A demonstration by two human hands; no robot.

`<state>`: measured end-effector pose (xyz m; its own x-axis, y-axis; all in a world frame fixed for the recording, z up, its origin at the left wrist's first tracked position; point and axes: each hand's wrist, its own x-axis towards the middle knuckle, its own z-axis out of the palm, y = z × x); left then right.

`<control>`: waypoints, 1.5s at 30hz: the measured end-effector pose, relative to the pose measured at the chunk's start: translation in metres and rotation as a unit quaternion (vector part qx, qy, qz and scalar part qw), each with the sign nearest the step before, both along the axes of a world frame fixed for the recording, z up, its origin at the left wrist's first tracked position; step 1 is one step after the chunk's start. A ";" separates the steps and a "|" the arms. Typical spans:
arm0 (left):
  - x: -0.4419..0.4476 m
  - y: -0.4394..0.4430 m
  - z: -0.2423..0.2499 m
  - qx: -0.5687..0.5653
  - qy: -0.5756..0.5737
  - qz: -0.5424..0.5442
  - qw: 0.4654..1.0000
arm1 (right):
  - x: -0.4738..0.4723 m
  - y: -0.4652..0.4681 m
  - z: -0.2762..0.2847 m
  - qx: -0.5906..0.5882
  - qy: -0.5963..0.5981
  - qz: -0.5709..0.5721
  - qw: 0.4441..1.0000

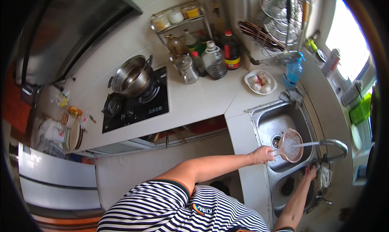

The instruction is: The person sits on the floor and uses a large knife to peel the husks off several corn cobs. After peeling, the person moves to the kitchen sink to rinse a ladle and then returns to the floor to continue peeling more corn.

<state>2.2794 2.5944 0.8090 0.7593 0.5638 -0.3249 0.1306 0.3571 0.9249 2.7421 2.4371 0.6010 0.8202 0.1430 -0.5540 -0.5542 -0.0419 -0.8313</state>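
My left hand point(262, 155) grips the handle of a pinkish translucent water dipper point(292, 147). The dipper is over the larger basin of a stainless steel double sink point(272, 119). A stream of water from the curved metal faucet point(342, 147) runs into it, and bubbly water shows inside. At the foot of the faucet, my right hand point(310, 173) has its fingers on the faucet lever point(315, 162), partly hiding it. The smaller basin point(281, 201) lies beneath my right forearm, with a dark drain in it.
A white dish of garlic bulbs point(260, 82), a blue pump bottle point(293, 71) and a grey rag point(291, 96) stand near the sink's far end. Farther left, a steel pot point(130, 77) sits on a black gas cooktop point(136, 110). Bottles and a metal kettle point(187, 69) line the wall.
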 end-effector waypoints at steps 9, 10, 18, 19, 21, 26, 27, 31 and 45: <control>-0.100 -0.004 0.075 -0.035 -0.067 0.017 0.997 | -0.068 0.017 0.061 -0.155 -0.086 -0.026 0.984; -0.121 -0.003 0.095 -0.046 -0.082 0.017 0.995 | -0.080 0.018 0.065 -0.158 -0.076 -0.049 0.983; -0.340 0.009 0.218 -0.042 -0.176 0.190 0.965 | -0.163 0.009 0.055 -0.118 -0.089 0.078 0.986; -0.373 0.013 0.229 -0.023 -0.190 0.214 0.958 | -0.185 0.011 0.056 -0.121 -0.089 0.094 0.984; -0.440 0.019 0.255 0.030 -0.149 0.289 0.945 | -0.279 0.026 0.111 -0.156 -0.113 0.175 0.966; -0.569 0.053 0.294 0.156 -0.068 0.407 0.897 | -0.336 0.065 0.108 -0.143 -0.111 0.243 0.953; -0.600 0.062 0.292 0.168 -0.048 0.418 0.891 | -0.354 0.077 0.109 -0.124 -0.098 0.253 0.955; -0.684 0.096 0.297 0.268 0.144 0.471 0.828 | -0.436 0.115 0.131 -0.087 -0.121 0.352 0.924; -0.807 0.161 0.239 0.644 0.599 0.201 0.432 | -0.550 0.122 0.141 -0.118 -0.171 0.459 0.864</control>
<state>1.4723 2.7554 1.0485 0.2385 0.8704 0.4307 0.9575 -0.1366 -0.2541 2.1922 2.5592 0.7424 0.5428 0.7362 -0.4042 0.0788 -0.5238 -0.8482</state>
